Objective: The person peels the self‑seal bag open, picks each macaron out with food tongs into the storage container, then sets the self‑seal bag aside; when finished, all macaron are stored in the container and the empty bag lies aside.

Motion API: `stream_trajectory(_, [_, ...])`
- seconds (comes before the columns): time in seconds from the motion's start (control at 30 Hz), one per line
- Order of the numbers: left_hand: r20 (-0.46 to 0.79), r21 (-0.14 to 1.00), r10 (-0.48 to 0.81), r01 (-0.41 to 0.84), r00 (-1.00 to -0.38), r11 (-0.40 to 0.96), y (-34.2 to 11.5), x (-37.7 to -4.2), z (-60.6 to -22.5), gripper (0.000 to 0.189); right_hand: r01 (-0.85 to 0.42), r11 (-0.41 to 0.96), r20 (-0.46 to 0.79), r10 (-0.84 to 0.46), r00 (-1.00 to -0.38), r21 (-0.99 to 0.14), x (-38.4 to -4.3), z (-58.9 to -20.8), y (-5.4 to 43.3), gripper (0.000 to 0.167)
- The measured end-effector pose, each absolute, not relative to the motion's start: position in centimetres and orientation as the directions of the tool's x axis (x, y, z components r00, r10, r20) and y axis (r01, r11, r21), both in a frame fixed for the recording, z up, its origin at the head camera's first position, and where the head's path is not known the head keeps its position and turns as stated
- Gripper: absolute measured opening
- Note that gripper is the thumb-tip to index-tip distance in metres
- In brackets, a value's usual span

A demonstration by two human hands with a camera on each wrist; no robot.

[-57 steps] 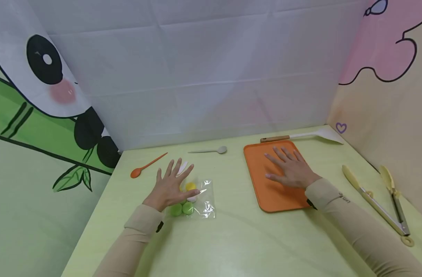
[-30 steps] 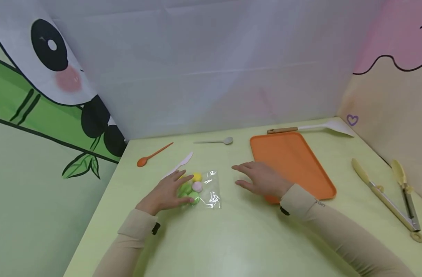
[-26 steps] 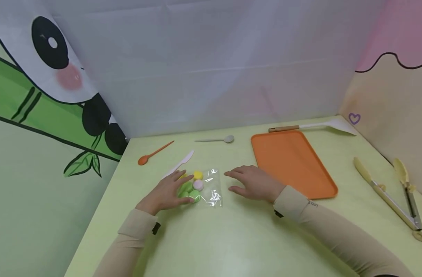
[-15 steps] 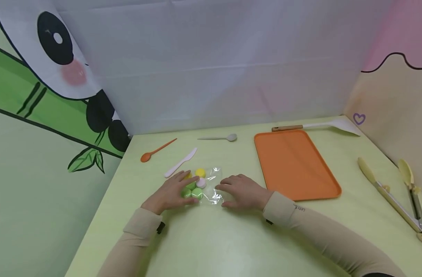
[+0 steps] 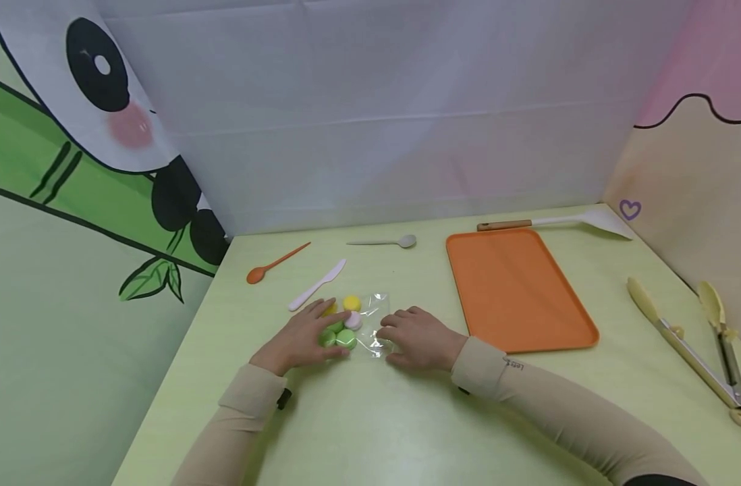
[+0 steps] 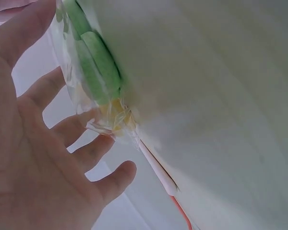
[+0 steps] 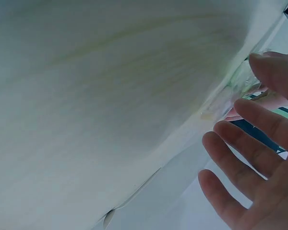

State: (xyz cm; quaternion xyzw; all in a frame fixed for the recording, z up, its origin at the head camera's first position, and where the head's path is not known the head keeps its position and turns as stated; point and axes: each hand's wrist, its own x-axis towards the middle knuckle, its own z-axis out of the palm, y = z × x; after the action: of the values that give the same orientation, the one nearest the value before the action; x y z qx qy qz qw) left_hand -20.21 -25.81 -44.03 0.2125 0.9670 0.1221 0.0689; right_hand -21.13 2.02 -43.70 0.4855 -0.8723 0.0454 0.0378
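A clear plastic bag [image 5: 375, 309] lies on the table with green, yellow and pale pink round pieces inside; one green piece [image 5: 346, 339] shows near its front. My left hand [image 5: 300, 337] is over the bag's left part, fingers spread and loosely bent. In the left wrist view, fingers and thumb lie close against the plastic beside green pieces [image 6: 97, 62], not gripping it. At the bag's right edge, my right hand [image 5: 422, 339] hovers or lightly touches, palm down. Its fingers look relaxed and apart in the right wrist view, with nothing between them.
Behind the bag lie a pale pink knife [image 5: 318, 285], an orange spoon [image 5: 276, 264] and a grey spoon [image 5: 382, 241]. To the right are an orange tray [image 5: 519, 290], a white spatula with wooden handle [image 5: 553, 221] and yellow-tipped tongs [image 5: 689, 358].
My right hand has left the orange tray and come left to the bag's right edge. My left hand has lowered toward the bag. The head view has shifted slightly.
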Motion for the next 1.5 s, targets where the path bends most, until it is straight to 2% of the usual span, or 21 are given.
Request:
stream_trajectory(0.23, [-0.091,0.257,0.422,0.388,-0.902,0.885,-25.77,-20.26,-44.09,0.075,-0.853,0.521,0.096,-0.848,-0.521,-0.022,-21.22,-43.64,1.63,0.021])
stream_trajectory(0.37, [-0.075,0.259,0.434,0.403,-0.898,0.878,-25.66,-20.14,-44.0,0.074,-0.859,0.513,0.104,-0.854,-0.51,0.001,-21.18,-43.73,1.5,0.007])
stream_trajectory(0.5, [-0.078,0.261,0.434,0.402,-0.898,0.878,-25.53,-20.07,-43.91,0.074,-0.853,0.521,0.109,-0.848,-0.518,0.0,-21.01,-43.68,1.48,0.01])
stream_trajectory(0.67, [-0.083,0.265,0.437,0.403,-0.896,0.876,-25.44,-20.17,-43.94,0.074,-0.83,0.556,0.109,-0.823,-0.557,-0.05,-20.89,-43.66,1.57,0.013])
stream_trajectory(0.87, [-0.085,0.267,0.441,0.406,-0.893,0.874,-25.46,-20.29,-44.13,0.073,-0.771,0.611,0.101,-0.768,-0.632,-0.177,-20.73,-43.59,1.84,0.015])
stream_trajectory(1.13, [-0.079,0.282,0.447,0.41,-0.891,0.867,-25.58,-20.27,-44.07,0.074,-0.614,0.694,0.058,-0.644,-0.763,-0.376,-20.64,-43.71,2.24,0.017])
stream_trajectory(1.23, [-0.074,0.279,0.452,0.417,-0.889,0.865,-25.58,-20.27,-44.07,0.075,-0.572,0.706,0.053,-0.609,-0.791,-0.419,-20.66,-43.73,2.4,0.016])
stream_trajectory(1.33, [-0.074,0.281,0.449,0.414,-0.89,0.866,-25.53,-20.29,-44.1,0.075,-0.563,0.717,0.052,-0.597,-0.8,-0.411,-20.7,-43.77,2.34,0.012])
stream_trajectory(1.5, [-0.071,0.261,0.439,0.408,-0.896,0.875,-25.3,-20.36,-44.17,0.075,-0.62,0.725,0.102,-0.621,-0.777,-0.301,-21.04,-43.7,1.57,0.009])
